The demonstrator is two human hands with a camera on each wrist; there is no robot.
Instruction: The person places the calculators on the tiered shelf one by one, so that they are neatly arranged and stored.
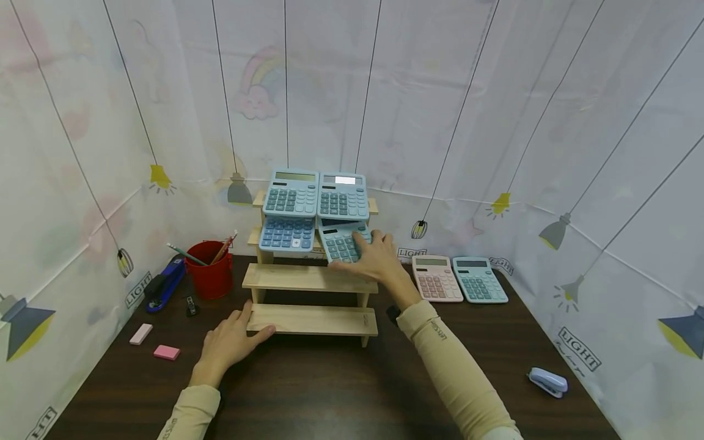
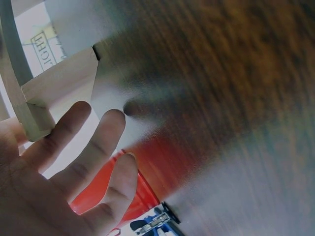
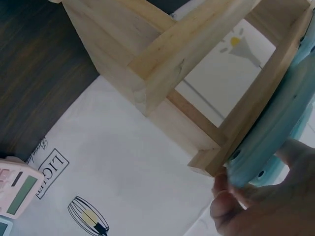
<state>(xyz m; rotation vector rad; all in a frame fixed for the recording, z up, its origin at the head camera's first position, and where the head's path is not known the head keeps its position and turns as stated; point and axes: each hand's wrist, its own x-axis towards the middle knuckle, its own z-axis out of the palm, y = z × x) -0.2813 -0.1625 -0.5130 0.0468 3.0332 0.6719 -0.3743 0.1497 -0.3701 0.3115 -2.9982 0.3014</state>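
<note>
Nearest me, on the dark table (image 1: 341,391), my left hand (image 1: 228,342) lies flat with fingers (image 2: 93,147) straight and slightly spread, thumb against the front edge of the lowest step of the wooden stepped rack (image 1: 313,319). It braces the rack; nothing is gripped.

Further in, my right hand (image 1: 379,260) reaches over the second step to the teal calculator (image 1: 343,241), which sits tilted and skewed on the third step, right of the blue calculator (image 1: 287,233). Fingers curl over its lower right corner; the right wrist view shows fingertips (image 3: 224,189) pinching its edge where it overhangs the rack's end. Whether its bottom edge is fully seated on the step I cannot tell, since my hand covers it.

Two more blue calculators stand on the top step, the left one (image 1: 291,192) and the right one (image 1: 343,195); the teal one's upper edge tucks under the right one.

To do this well, as I judge it: keep the left hand pressing the rack steady, square the teal calculator to its neighbour, and avoid nudging the pair above.

Off to the sides: red pencil cup (image 1: 210,269), blue stapler (image 1: 164,282), two pink erasers (image 1: 154,342), pink calculator (image 1: 437,278), a second teal calculator (image 1: 479,280), small pale stapler (image 1: 547,382).
</note>
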